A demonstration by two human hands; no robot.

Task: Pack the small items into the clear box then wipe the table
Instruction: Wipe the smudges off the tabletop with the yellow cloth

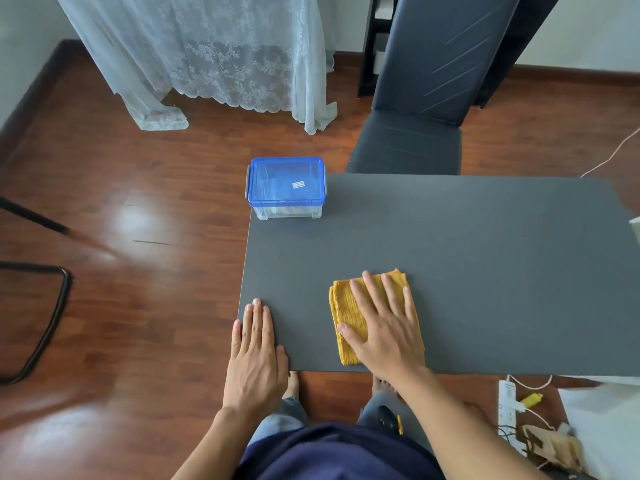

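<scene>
A clear box [286, 211] with a blue lid on it stands at the far left corner of the dark grey table [467, 244]. Faint shapes show through its wall, too dim to name. A folded yellow cloth [343, 313] lies near the table's front edge. My right hand [384, 327] presses flat on the cloth with fingers spread. My left hand [256, 355] rests flat on the table's front left corner, fingers together and holding nothing.
A dark chair [415, 133] stands behind the table's far edge. A power strip [507, 407] with cables lies on the wooden floor at the right. A black metal frame [45, 323] stands on the floor at the left. Lace curtains [214, 57] hang at the back.
</scene>
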